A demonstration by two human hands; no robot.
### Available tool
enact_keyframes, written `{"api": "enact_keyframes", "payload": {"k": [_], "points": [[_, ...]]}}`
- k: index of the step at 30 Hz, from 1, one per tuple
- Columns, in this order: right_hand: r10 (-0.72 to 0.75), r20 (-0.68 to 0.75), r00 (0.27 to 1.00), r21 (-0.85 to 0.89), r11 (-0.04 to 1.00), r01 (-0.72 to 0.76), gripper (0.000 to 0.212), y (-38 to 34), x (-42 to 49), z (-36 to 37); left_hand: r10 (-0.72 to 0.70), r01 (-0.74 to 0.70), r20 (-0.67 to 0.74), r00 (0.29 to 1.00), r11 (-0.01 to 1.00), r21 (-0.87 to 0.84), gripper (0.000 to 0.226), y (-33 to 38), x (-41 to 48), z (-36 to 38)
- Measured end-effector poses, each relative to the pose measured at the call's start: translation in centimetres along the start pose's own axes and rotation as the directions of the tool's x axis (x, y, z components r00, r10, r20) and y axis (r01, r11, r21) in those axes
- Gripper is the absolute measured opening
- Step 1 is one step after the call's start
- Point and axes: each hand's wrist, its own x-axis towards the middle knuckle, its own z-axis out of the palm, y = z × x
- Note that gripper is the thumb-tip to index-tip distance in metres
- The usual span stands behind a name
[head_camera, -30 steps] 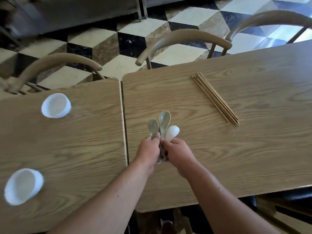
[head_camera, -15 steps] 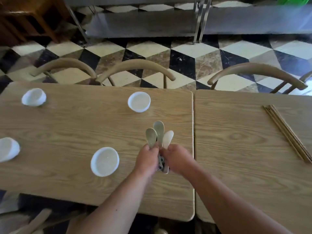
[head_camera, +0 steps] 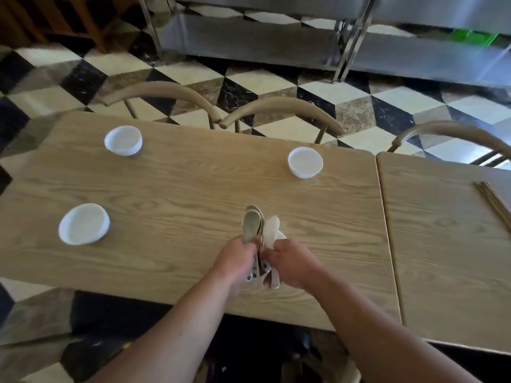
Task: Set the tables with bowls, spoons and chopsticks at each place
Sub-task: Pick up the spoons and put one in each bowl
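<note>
Both hands hold a bunch of ceramic soup spoons over the near middle of the left wooden table [head_camera: 193, 189]. My left hand [head_camera: 235, 261] grips the greenish spoons [head_camera: 251, 225]. My right hand [head_camera: 290, 261] grips a white spoon [head_camera: 271, 230]. A fourth bowl is partly hidden behind the spoons and my right hand. Three white bowls stand on this table: far left [head_camera: 123, 140], far right [head_camera: 305, 162], near left [head_camera: 83, 223]. A bundle of brown chopsticks [head_camera: 495, 208] lies on the right table [head_camera: 442, 258].
Three curved-back wooden chairs [head_camera: 279, 110] stand along the far side of the tables. A metal shelf unit [head_camera: 276, 37] stands beyond on the checkered floor. The two tables meet at a seam [head_camera: 385, 217].
The view has swung further left, so the left table with its bowls fills the frame and the chopsticks slid to the right edge. Both hands still hold the spoons.
</note>
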Motion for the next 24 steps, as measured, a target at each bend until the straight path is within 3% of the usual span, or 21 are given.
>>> {"api": "enact_keyframes", "payload": {"k": [8, 11, 14, 20, 24], "points": [[-0.033, -0.206, 0.978, -0.149, 0.989, 0.001, 0.026, -0.4, 0.4, 1.1, -0.003, -0.008, -0.073, 0.997, 0.990, -0.143, 0.023, -0.1, 2.0, -3.3], [-0.063, -0.264, 0.963, -0.291, 0.957, -0.017, 0.034, 0.6, 0.8, -0.4, -0.016, 0.014, -0.023, 1.000, 0.997, -0.082, 0.021, -0.1, 1.8, -3.5], [-0.055, -0.243, 0.968, -0.360, 0.932, -0.037, 0.045, 1.8, 1.3, -2.0, -0.044, 0.044, 0.019, 0.999, 0.998, -0.038, 0.022, -1.0, 1.8, -3.3], [-0.016, -0.200, 0.980, -0.446, 0.891, -0.077, 0.024, 5.0, 3.2, -2.9, -0.085, 0.084, -0.012, 0.996, 0.995, -0.058, 0.024, -3.1, 1.6, -2.4], [-0.042, -0.228, 0.973, -0.378, 0.925, -0.049, 0.023, 5.9, 4.0, -2.7, -0.084, 0.079, -0.059, 0.995, 0.994, -0.081, 0.027, -4.0, 1.5, -1.8]]}}
